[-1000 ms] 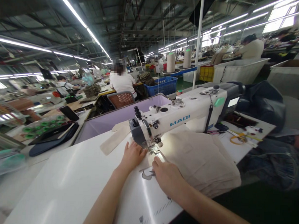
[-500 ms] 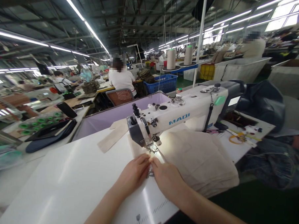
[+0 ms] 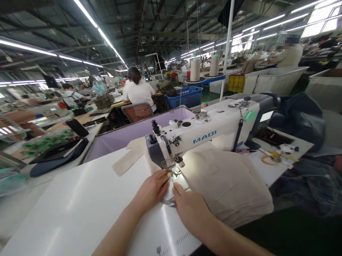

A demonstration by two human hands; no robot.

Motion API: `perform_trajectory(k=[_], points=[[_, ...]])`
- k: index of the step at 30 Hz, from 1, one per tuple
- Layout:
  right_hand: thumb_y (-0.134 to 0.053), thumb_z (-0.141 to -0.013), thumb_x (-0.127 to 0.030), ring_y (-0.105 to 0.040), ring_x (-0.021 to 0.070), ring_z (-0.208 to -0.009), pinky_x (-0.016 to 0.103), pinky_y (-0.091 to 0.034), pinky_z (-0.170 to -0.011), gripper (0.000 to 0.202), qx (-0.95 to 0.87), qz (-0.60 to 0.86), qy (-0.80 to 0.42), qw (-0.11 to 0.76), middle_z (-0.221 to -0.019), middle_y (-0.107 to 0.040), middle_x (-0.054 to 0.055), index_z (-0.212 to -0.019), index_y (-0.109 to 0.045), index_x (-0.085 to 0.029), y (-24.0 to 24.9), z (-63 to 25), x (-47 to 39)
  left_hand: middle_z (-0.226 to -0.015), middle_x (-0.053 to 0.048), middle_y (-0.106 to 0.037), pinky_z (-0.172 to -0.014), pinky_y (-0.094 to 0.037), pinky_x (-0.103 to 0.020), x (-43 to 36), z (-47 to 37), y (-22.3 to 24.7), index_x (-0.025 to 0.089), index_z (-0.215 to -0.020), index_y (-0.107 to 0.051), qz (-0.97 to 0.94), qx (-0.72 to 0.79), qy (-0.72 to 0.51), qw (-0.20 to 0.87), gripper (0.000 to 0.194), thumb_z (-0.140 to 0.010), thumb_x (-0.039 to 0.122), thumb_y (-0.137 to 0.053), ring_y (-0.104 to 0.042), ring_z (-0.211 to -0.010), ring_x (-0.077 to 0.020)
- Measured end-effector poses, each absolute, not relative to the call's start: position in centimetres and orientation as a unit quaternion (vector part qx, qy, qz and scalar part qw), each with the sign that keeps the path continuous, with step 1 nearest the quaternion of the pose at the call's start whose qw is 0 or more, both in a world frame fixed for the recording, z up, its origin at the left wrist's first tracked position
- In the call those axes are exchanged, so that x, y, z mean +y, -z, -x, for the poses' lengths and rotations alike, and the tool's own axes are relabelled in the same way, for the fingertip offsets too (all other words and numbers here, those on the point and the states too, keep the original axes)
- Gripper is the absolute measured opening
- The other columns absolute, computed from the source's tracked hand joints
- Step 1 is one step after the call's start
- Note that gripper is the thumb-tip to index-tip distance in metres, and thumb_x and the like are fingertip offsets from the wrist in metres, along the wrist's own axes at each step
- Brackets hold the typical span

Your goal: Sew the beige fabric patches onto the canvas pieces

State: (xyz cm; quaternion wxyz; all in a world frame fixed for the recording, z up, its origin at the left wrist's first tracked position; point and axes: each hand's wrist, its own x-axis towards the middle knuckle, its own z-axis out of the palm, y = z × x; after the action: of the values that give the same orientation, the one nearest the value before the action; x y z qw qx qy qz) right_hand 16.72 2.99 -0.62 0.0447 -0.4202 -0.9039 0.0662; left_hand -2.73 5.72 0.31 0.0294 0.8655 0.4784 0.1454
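A white sewing machine [image 3: 204,137] stands on the white table, its lamp lighting the needle area. Just left of the presser foot [image 3: 176,171], my left hand [image 3: 154,188] rests with its fingers together at the edge of the beige fabric. My right hand [image 3: 188,206] is closed in front of the needle plate, thumb and forefinger pressed together; what lies between them is too small to make out. Beige fabric [image 3: 228,183] spreads in layers to the right of the needle. A separate beige strip [image 3: 128,160] lies left of the machine head.
Behind the machine runs a lilac bin [image 3: 110,142]. Yellow-handled scissors [image 3: 268,158] lie on the right of the table. A blue basket [image 3: 186,97], thread cones [image 3: 195,69] and a seated person in white [image 3: 138,90] are farther back. Denim [image 3: 307,186] hangs at right.
My hands have moved slightly apart, the left up toward the presser foot and the right a little down. More of the needle plate shows between them.
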Motion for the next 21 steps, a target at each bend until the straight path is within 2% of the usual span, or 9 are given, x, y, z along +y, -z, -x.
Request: perform_trajectory(k=[2, 5, 9, 12, 17, 21], points=[[-0.049, -0.093, -0.010, -0.074, 0.0214, -0.080, 0.028, -0.059, -0.062, 0.043, -0.908, 0.413, -0.062, 0.048, -0.144, -0.056, 0.022, -0.135, -0.057, -0.011, 1.2, -16.7, 2.7, -0.132, -0.014, -0.066, -0.107, -0.054, -0.042, 5.7, 2.9, 0.1, 0.015, -0.126, -0.066, -0.863, 0.484, -0.145, 0.025, 0.035, -0.102, 0.026, -0.043, -0.062, -0.124, -0.0266], [-0.049, -0.094, -0.011, -0.074, 0.0228, -0.083, 0.030, -0.060, -0.063, 0.045, -0.909, 0.408, -0.056, 0.059, -0.147, -0.053, 0.024, -0.138, -0.055, -0.009, 1.8, -16.7, 2.6, -0.135, -0.014, -0.065, -0.108, -0.053, -0.042, 5.6, 3.0, 0.6, 0.014, -0.128, -0.065, -0.858, 0.491, -0.151, 0.019, 0.037, -0.102, 0.027, -0.043, -0.062, -0.125, -0.0269], [-0.049, -0.094, -0.009, -0.074, 0.0228, -0.081, 0.030, -0.060, -0.062, 0.041, -0.906, 0.411, -0.066, 0.080, -0.143, -0.057, 0.025, -0.134, -0.057, -0.009, 1.7, -16.7, 2.6, -0.134, -0.013, -0.066, -0.107, -0.052, -0.045, 5.5, 3.3, 0.6, 0.019, -0.130, -0.064, -0.851, 0.501, -0.159, 0.003, 0.036, -0.101, 0.028, -0.045, -0.062, -0.123, -0.0271], [-0.045, -0.097, -0.010, -0.074, 0.0229, -0.077, 0.031, -0.059, -0.061, 0.036, -0.901, 0.416, -0.082, 0.086, -0.135, -0.063, 0.020, -0.129, -0.061, -0.011, 0.9, -17.0, 2.5, -0.131, -0.012, -0.067, -0.101, -0.055, -0.046, 4.9, 3.0, -0.3, 0.021, -0.129, -0.064, -0.845, 0.518, -0.137, -0.002, 0.034, -0.099, 0.030, -0.049, -0.063, -0.120, -0.0288], [-0.046, -0.097, -0.008, -0.074, 0.0203, -0.080, 0.028, -0.058, -0.064, 0.039, -0.895, 0.424, -0.105, 0.093, -0.133, -0.063, 0.016, -0.133, -0.060, -0.014, -0.6, -17.9, 2.1, -0.121, -0.010, -0.068, -0.092, -0.059, -0.047, 1.7, 0.8, -1.7, 0.023, -0.117, -0.068, -0.847, 0.519, -0.111, 0.024, 0.026, -0.093, 0.028, -0.059, -0.063, -0.109, -0.0297], [-0.045, -0.093, -0.001, -0.074, 0.0209, -0.080, 0.027, -0.058, -0.064, 0.043, -0.893, 0.433, -0.111, 0.049, -0.122, -0.067, 0.014, -0.132, -0.060, -0.013, -1.0, -18.6, 2.0, -0.130, -0.010, -0.067, -0.097, -0.058, -0.049, -0.5, -0.6, -1.4, 0.024, -0.129, -0.063, -0.859, 0.498, -0.113, 0.038, 0.040, -0.090, 0.021, -0.059, -0.061, -0.116, -0.0306]])
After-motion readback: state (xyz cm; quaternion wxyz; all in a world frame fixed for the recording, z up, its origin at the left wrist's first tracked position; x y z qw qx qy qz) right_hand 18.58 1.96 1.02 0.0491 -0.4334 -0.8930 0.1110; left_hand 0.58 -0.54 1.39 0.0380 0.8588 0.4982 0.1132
